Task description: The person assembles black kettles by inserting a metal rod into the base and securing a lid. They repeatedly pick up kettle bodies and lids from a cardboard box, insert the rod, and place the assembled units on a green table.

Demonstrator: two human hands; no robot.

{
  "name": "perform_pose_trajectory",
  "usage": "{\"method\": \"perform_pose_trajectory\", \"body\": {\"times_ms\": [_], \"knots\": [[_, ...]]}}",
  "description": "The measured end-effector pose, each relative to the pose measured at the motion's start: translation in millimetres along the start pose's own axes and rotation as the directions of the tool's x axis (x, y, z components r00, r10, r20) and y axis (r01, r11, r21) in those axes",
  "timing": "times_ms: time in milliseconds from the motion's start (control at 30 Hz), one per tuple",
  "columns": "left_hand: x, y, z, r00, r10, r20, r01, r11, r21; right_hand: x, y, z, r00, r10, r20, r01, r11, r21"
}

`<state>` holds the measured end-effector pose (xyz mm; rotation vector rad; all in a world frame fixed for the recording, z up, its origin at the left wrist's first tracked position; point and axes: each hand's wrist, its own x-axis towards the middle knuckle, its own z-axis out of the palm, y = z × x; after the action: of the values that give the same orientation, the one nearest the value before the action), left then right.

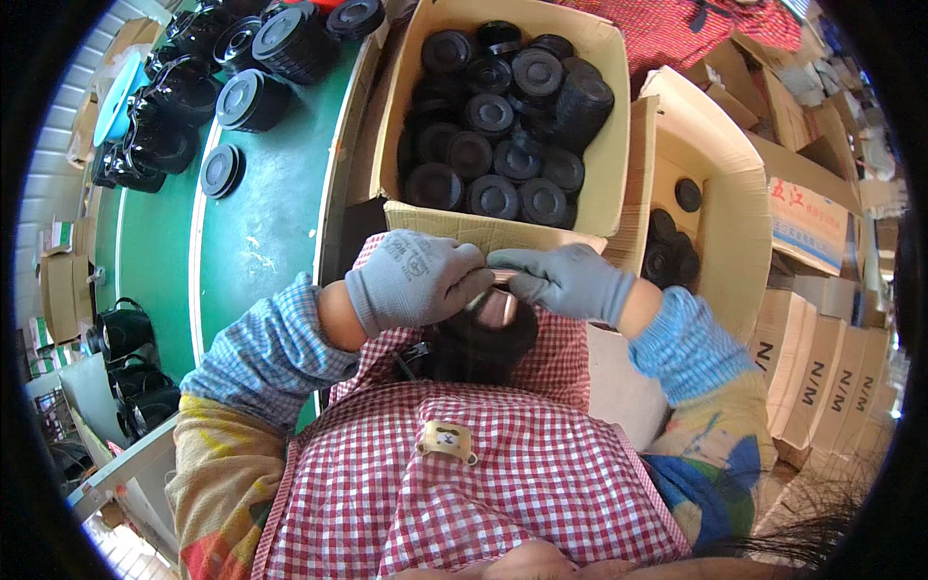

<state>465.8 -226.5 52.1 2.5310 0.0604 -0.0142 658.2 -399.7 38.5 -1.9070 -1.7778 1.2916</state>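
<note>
My left hand (pixel 420 277), in a grey glove, is closed in a pinch just in front of the open carton. My right hand (pixel 565 280), gloved the same way, is closed opposite it, the fingertips of both almost meeting. Between them shows a shiny metal band (pixel 503 276), partly hidden by the fingers. Right below, a dark glossy round pot (pixel 480 346) rests at my lap against the red checked apron (pixel 483 503). A bright pinkish reflection shows on its upper part. Its lower side blends into shadow.
Beyond my hands, a carton (pixel 503 228) holds many round black lids. A second carton (pixel 720 145) on the right has several more. The green table (pixel 256 222) at left carries black pots (pixel 164 140) and stacked lids (pixel 290 43). Flattened cartons (pixel 812 367) stand at right.
</note>
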Motion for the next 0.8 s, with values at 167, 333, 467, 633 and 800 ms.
{"method": "perform_pose_trajectory", "body": {"times_ms": [167,333,467,633,800], "knots": [[18.0,-29.9,1.6,0.995,0.072,0.076,-0.057,0.982,-0.182,-27.9,-16.2,19.2,0.986,0.066,-0.153,-0.058,0.997,0.057],[-13.8,-24.7,-15.3,0.884,0.192,-0.426,-0.246,0.966,-0.076,-13.4,-4.0,-2.0,0.968,-0.002,-0.251,0.014,0.999,0.045],[-113.6,-1.0,5.8,0.918,0.366,0.152,-0.395,0.871,0.291,-12.5,49.1,17.2,0.751,0.408,-0.519,0.104,0.703,0.703],[-154.7,-21.3,62.8,0.925,0.250,0.285,-0.357,0.826,0.436,27.7,67.1,22.5,0.738,0.499,-0.454,0.093,0.591,0.801],[-197.5,-37.8,3.2,0.992,0.003,-0.128,0.010,0.995,0.096,112.8,16.1,27.1,0.845,0.317,-0.430,0.146,0.637,0.757]]}}
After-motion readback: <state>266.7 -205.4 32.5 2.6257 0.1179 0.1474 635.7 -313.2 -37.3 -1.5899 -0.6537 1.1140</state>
